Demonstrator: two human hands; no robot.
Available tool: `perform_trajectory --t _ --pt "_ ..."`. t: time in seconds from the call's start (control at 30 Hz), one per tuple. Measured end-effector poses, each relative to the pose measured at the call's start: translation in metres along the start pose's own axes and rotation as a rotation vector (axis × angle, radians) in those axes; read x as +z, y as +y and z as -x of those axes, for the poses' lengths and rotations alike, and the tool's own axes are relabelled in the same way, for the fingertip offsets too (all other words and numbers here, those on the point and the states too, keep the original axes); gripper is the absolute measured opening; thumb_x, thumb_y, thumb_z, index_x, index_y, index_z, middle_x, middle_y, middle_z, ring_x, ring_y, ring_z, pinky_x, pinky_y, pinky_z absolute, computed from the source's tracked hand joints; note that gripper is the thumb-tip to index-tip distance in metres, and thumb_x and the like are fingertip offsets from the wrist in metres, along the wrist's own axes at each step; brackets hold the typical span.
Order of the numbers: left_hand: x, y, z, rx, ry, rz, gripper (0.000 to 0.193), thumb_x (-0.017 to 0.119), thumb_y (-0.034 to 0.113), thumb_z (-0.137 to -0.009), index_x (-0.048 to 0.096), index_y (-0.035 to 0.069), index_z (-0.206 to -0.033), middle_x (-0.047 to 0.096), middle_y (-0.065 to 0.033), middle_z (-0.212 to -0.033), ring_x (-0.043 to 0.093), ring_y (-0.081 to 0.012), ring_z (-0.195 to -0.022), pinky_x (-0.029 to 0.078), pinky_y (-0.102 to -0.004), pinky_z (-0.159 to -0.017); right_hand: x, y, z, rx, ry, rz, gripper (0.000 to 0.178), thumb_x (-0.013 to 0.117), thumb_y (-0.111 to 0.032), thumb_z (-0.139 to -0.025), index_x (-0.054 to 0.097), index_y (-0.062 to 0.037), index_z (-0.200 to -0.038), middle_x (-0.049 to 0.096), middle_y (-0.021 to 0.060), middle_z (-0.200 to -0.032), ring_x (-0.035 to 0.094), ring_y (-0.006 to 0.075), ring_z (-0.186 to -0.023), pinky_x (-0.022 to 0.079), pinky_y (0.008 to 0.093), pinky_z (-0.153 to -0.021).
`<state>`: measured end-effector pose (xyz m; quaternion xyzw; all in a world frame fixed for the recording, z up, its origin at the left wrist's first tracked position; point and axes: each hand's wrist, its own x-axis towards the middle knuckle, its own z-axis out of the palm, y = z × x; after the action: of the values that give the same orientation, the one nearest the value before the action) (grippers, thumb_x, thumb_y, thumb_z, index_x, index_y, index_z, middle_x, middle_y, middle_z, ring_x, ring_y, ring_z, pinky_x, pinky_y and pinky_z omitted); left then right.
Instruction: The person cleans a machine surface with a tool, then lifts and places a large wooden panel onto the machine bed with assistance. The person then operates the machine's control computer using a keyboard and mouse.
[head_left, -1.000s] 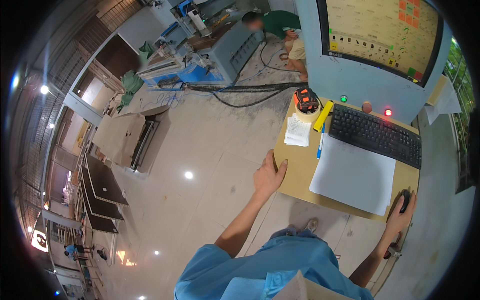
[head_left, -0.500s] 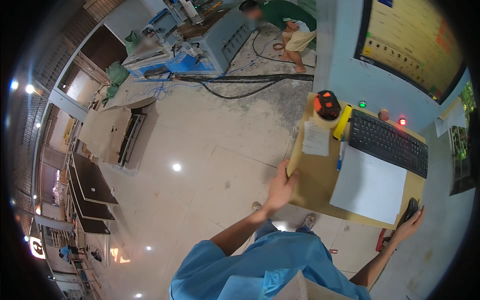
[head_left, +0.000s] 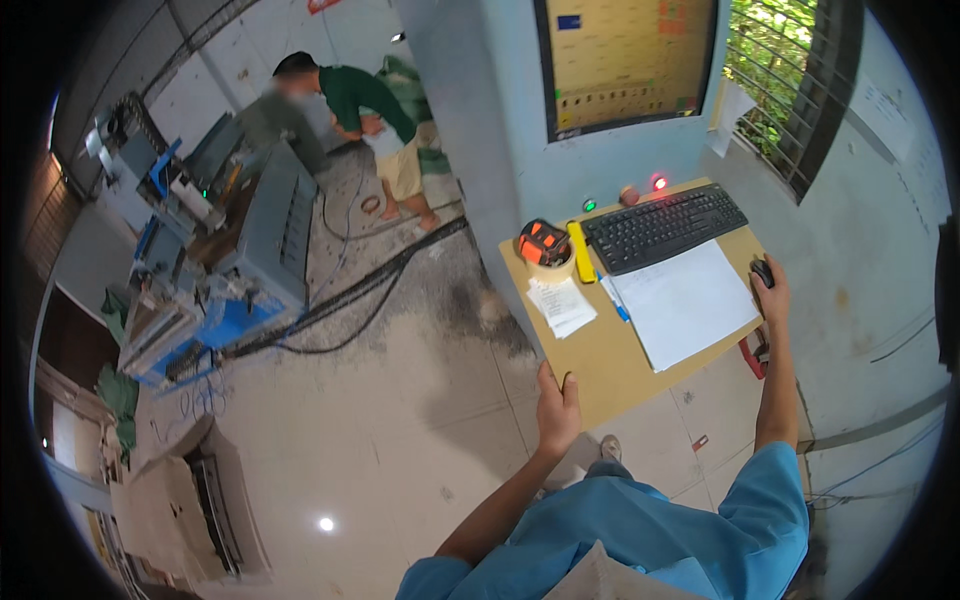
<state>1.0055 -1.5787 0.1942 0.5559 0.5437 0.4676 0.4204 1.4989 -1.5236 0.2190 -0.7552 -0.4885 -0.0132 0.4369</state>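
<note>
My left hand [head_left: 558,408] holds the near left corner of a tan board shelf [head_left: 610,390], thumb at the top edge. At the board's right edge, my right hand [head_left: 774,292] is closed over a black computer mouse [head_left: 763,272]. Between my hands lie white paper sheets [head_left: 685,305], with a blue pen [head_left: 614,298] along their left side. A black keyboard [head_left: 662,226] rests behind the paper. To its left are a yellow tool-like object [head_left: 581,253], a roll of tape [head_left: 552,268] with a black-and-orange tape measure [head_left: 545,243] on it, and small paper slips [head_left: 562,306].
A monitor [head_left: 630,70] sits in the blue-grey cabinet above the shelf, near a green and a red light. A co-worker [head_left: 375,120] in a green shirt bends beside a machine [head_left: 250,220]. Black cables [head_left: 370,275] cross the floor. A barred window [head_left: 780,90] is at right.
My view has turned right, so the shelf appears further left and the machine lower. My right hand has moved from beside the mouse onto it. The co-worker stands more upright.
</note>
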Motion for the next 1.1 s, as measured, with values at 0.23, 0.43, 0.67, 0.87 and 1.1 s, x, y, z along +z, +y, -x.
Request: perform_trajectory --t 0.23,0.43,0.67,0.87,1.1 --pt "0.002 0.009 0.003 -0.045 0.033 -0.071 0.053 0.047 0.022 -0.105 0.031 -0.001 -0.150 0.057 -0.0288 -0.132 0.060 -0.0441 -0.116 0.047 -0.0484 -0.097 -0.004 -0.011 0.001 -0.099 -0.030 0.072 0.053 0.068 -0.017 -0.087 0.060 -0.0136 -0.138 0.053 0.0212 -0.145 0.054 0.0396 -0.129 0.044 0.0422 -0.109" --pt "-0.004 0.040 0.007 -0.123 0.110 -0.368 0.058 0.049 0.022 -0.104 0.028 -0.003 -0.152 0.055 -0.0326 -0.133 0.057 -0.0486 -0.118 0.046 -0.0518 -0.099 -0.005 -0.014 0.004 -0.211 -0.077 0.077 0.053 0.067 -0.019 -0.088 0.057 -0.0088 -0.139 0.054 0.0236 -0.141 0.054 0.0413 -0.129 0.045 0.0452 -0.107" --pt "0.032 0.042 0.013 -0.130 0.346 -0.812 0.069 0.056 0.029 -0.098 0.029 -0.003 -0.152 0.051 -0.0346 -0.137 0.054 -0.0495 -0.122 0.046 -0.0531 -0.101 -0.022 -0.011 -0.027 -0.190 -0.132 -0.236 0.052 0.065 -0.025 -0.094 0.055 -0.0057 -0.141 0.056 0.0240 -0.139 0.053 0.0393 -0.132 0.043 0.0449 -0.108" --pt "0.046 0.049 0.013 -0.169 0.429 -0.918 0.070 0.056 0.035 -0.097 0.031 0.002 -0.153 0.052 -0.0274 -0.138 0.056 -0.0463 -0.122 0.048 -0.0527 -0.099 -0.001 0.007 -0.127 -0.374 -0.131 -0.142 0.038 0.059 -0.026 -0.096 0.064 -0.0069 -0.129 0.056 0.0250 -0.140 0.051 0.0425 -0.132 0.039 0.0478 -0.111" --pt "0.057 0.061 0.010 -0.210 0.485 -0.969 0.065 0.054 0.037 -0.099 0.034 0.006 -0.152 0.053 -0.0248 -0.138 0.058 -0.0459 -0.119 0.050 -0.0524 -0.094 0.047 0.019 -0.170 -0.444 -0.276 -0.059 0.028 0.058 -0.016 -0.094 0.070 -0.0105 -0.118 0.053 0.0278 -0.142 0.046 0.0445 -0.135 0.037 0.0496 -0.113"
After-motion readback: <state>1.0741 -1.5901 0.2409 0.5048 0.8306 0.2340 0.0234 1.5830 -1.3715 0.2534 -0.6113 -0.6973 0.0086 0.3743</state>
